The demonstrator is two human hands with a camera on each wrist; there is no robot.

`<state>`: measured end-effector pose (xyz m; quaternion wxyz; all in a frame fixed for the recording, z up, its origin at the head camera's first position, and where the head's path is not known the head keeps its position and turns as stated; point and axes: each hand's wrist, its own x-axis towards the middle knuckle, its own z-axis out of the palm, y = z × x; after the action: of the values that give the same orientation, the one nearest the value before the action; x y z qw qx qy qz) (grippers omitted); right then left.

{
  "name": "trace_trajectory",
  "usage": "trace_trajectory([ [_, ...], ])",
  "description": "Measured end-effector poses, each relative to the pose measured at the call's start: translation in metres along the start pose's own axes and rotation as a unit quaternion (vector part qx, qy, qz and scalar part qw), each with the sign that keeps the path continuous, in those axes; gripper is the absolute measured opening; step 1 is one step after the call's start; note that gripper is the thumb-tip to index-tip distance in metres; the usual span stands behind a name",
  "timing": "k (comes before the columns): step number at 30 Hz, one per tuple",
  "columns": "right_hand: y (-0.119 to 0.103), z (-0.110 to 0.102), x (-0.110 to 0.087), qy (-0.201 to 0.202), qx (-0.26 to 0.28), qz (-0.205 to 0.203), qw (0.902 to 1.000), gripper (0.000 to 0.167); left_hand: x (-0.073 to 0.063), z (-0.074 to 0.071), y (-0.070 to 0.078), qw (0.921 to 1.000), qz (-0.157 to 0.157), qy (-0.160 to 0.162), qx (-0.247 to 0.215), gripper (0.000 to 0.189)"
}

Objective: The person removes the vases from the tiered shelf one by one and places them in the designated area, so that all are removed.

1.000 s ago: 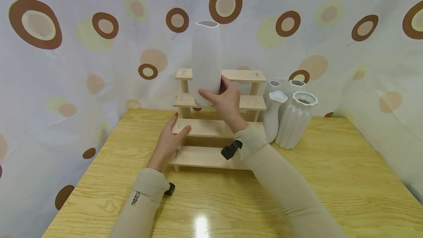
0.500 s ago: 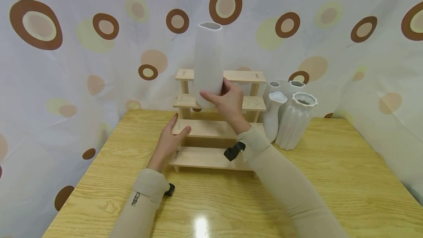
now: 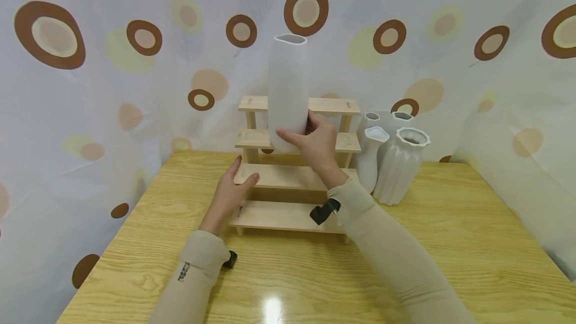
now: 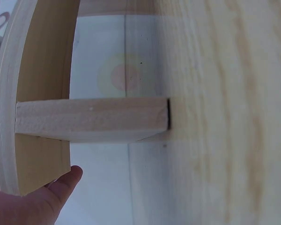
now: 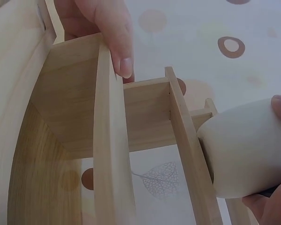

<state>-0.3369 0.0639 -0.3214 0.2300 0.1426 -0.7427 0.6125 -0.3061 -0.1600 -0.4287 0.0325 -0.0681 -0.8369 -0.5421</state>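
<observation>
A tall white vase [image 3: 289, 89] stands upright in my right hand [image 3: 318, 146], the thumb across its front and the fingers at its right side, near the base. It is in front of the upper tiers of a stepped wooden shelf rack [image 3: 281, 176]. In the right wrist view the vase [image 5: 246, 150] has its base close to a shelf board; whether they touch I cannot tell. My left hand [image 3: 228, 191] grips the left end of the second-lowest board. Its thumb lies over the board in the right wrist view, and a fingertip shows behind in the left wrist view.
Several white vases [image 3: 402, 166] stand close together on the wood-grain table [image 3: 459, 244], right of the rack. A patterned cloth [image 3: 189, 54] hangs behind the rack and along the sides.
My right hand and the vase have moved to the right and slightly down in front of the rack. The left hand has kept its place on the board.
</observation>
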Motion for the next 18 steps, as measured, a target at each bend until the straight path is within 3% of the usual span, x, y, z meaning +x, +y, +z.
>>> trace_trajectory([
  [7,-0.002,-0.007,-0.004,-0.008,0.007,-0.002,0.9999,0.066,0.0,-0.001,0.0,0.9999,0.012,0.001,0.003,0.093],
  [18,-0.005,-0.018,-0.012,-0.01,0.021,-0.008,0.9997,0.068,0.001,0.001,-0.001,1.0,0.003,0.001,0.001,0.094],
])
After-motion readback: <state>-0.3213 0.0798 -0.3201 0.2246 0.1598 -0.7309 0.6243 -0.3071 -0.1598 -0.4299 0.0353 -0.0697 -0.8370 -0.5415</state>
